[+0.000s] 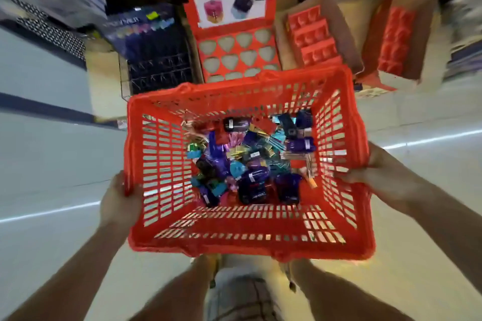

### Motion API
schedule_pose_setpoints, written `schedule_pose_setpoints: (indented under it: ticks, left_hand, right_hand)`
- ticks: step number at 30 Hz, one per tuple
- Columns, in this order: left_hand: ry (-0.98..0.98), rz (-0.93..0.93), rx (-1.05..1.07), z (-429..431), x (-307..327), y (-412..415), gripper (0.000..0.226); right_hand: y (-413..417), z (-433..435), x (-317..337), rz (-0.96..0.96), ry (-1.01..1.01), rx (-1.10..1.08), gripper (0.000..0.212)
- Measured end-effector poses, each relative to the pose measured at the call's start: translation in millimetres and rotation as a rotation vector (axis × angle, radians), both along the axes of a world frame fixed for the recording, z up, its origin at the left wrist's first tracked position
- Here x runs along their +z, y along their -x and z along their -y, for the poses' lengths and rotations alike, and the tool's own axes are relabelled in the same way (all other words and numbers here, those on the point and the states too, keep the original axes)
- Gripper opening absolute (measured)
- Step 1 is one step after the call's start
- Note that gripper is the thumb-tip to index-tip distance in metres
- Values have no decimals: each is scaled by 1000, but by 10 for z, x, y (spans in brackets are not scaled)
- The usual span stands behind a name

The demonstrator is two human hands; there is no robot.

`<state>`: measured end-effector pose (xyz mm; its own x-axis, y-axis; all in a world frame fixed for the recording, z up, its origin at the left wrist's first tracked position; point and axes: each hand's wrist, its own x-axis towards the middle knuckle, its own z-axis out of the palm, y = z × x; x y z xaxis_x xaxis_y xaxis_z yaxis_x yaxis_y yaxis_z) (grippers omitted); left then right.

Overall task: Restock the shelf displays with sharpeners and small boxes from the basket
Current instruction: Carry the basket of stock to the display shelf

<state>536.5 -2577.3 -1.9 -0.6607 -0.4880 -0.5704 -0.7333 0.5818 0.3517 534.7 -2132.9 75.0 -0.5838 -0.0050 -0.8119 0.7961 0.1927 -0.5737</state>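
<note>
Pale shiny floor (47, 159) fills both sides of the shop. Ahead stands a red display card (229, 8) with "FABER-CASTELL" written on top and a picture of a pink sharpener and a dark one. Below it are rows of open holes (234, 56). Red trays (314, 36) sit to its right. A red basket (234, 245) is in front. The left hand (118, 198) grips its left rim and the right hand (380, 177) grips its right rim. Sharpeners (253, 187) and small boxes (260, 150) lie piled inside the basket.
</note>
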Motion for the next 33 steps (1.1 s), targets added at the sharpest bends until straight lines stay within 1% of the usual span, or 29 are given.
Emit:
schedule_pose_setpoints:
  ticks: [2, 7, 12, 16, 19, 21, 23, 24, 25, 27, 29, 31, 32, 33]
  left_hand:
    - [-9, -12, -8, 62, -150, -111, 28]
    - [-6, 33, -37, -16, -418, -299, 32]
    - [-27, 47, -66, -111, -824, -250, 33]
    - [-72, 97, -193, -178, -1068, -231, 36]
    - [-172, 229, -333, -126, -1033, -47, 40]
    - [-210, 362, -399, -76, -1007, 159, 33]
    - [-210, 513, -386, -19, -1052, 354, 21]
    - [-197, 598, -394, 4, -1076, 442, 22]
    - [-183, 673, -431, 42, -1107, 503, 30]
    - [-162, 759, -551, 86, -1130, 565, 43]
    - [-73, 773, -735, 87, -1127, 606, 50]
    - [100, 771, -989, 25, -1028, 640, 57]
    - [215, 751, -1132, -22, -962, 643, 60]
    - [335, 706, -1271, -87, -884, 627, 60]
  right_hand:
    - [-24, -63, -221, 19, -18, -6, 54]
    - [-68, -113, -728, 76, -57, -25, 48]
    - [-116, -120, -1331, 132, -85, -67, 44]
    - [-175, -217, -1760, 136, -114, -104, 43]
    - [-170, -299, -1925, 98, -117, -60, 47]
    - [-145, -347, -1996, 77, -136, -12, 49]
    - [-118, -388, -2052, 42, -176, 4, 51]
    - [-103, -400, -2072, 20, -188, 13, 54]
    - [-96, -412, -2089, 3, -195, 20, 57]
    - [-79, -414, -2089, -23, -214, 57, 66]
    - [-62, -425, -2030, -51, -268, 128, 73]
    - [-58, -459, -1954, -67, -374, 258, 83]
    - [-59, -448, -1885, -53, -457, 338, 85]
    - [-53, -425, -1781, -23, -555, 429, 79]
